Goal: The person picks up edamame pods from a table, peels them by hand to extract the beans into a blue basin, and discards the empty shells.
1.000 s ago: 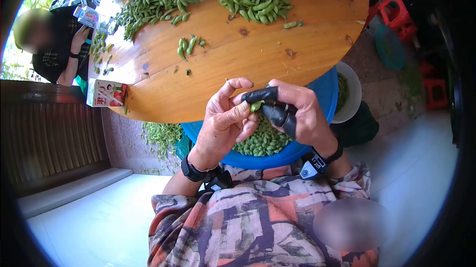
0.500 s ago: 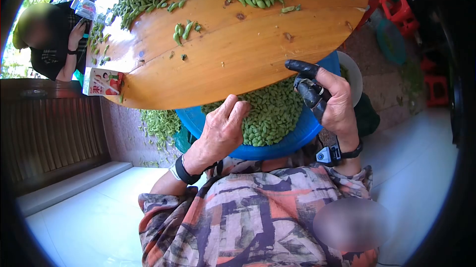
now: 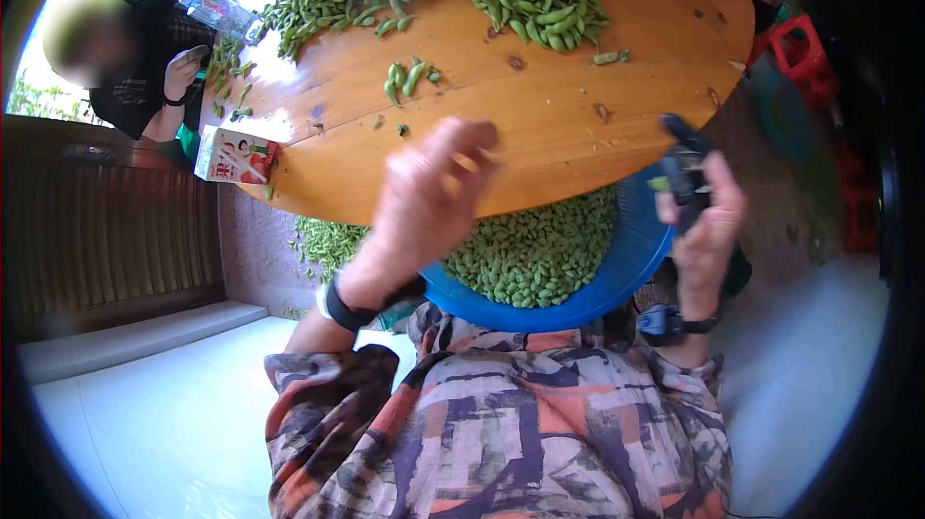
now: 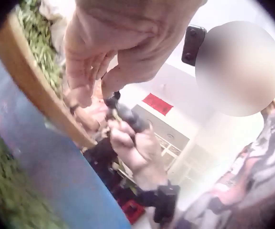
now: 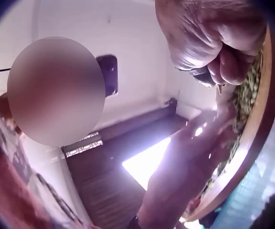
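Observation:
Blurred by motion, the left hand (image 3: 429, 196) is above the near edge of the wooden table (image 3: 540, 153), fingers loosely bent, with nothing visible in them. Farther right, the right hand (image 3: 705, 230) wears black coverings on some fingers and pinches a small green pod (image 3: 659, 184) between thumb and fingers; the pod also shows in the left wrist view (image 4: 117, 116). Below the hands, a blue basin (image 3: 631, 268) holds shelled green beans (image 3: 530, 259). Green pods (image 3: 540, 3) lie heaped on the table's far side, with a few loose pods (image 3: 412, 78) nearer.
A juice carton (image 3: 236, 155) stands at the table's left edge, near a plastic bottle (image 3: 222, 13) and a seated person (image 3: 135, 95). Green pods or husks (image 3: 328, 244) lie on the floor left of the basin. Red stools (image 3: 800, 56) are at the right.
Since being together around a pod, the hands have separated. The left hand has moved up over the table edge; the right has moved farther right. The view has shifted slightly.

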The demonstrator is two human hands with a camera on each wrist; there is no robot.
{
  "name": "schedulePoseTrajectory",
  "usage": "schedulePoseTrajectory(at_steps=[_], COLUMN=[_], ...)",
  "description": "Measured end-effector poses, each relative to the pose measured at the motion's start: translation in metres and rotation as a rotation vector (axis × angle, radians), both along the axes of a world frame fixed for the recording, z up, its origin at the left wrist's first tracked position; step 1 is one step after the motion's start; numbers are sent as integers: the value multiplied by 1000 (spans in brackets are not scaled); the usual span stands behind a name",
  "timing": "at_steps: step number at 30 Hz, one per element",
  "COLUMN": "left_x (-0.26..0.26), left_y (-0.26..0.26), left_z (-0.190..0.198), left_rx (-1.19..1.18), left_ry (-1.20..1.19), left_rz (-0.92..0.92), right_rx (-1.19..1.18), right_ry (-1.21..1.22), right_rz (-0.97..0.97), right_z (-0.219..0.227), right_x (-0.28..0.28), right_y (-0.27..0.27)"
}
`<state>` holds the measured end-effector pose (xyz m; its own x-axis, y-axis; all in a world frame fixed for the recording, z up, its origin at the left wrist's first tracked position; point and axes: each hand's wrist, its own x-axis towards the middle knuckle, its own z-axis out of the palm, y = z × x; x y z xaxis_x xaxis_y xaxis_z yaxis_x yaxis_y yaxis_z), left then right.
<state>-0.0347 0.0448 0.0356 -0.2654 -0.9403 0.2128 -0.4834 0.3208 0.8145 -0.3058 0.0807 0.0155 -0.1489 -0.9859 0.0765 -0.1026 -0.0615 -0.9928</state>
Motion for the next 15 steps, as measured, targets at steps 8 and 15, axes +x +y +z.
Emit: schedulePoseTrajectory(at_steps=[8,15], left_x=[90,106], left_y=[-84,-84], left_z=[-9,-23], left_rx=[115,60], left_ry=[-517,-564], left_rz=[269,202], right_rx=[55,136], right_ry=[722,461], right_rz=[-465,-277], right_z=[-13,-13], right_x=[-94,-59], right_y=[-4,-4])
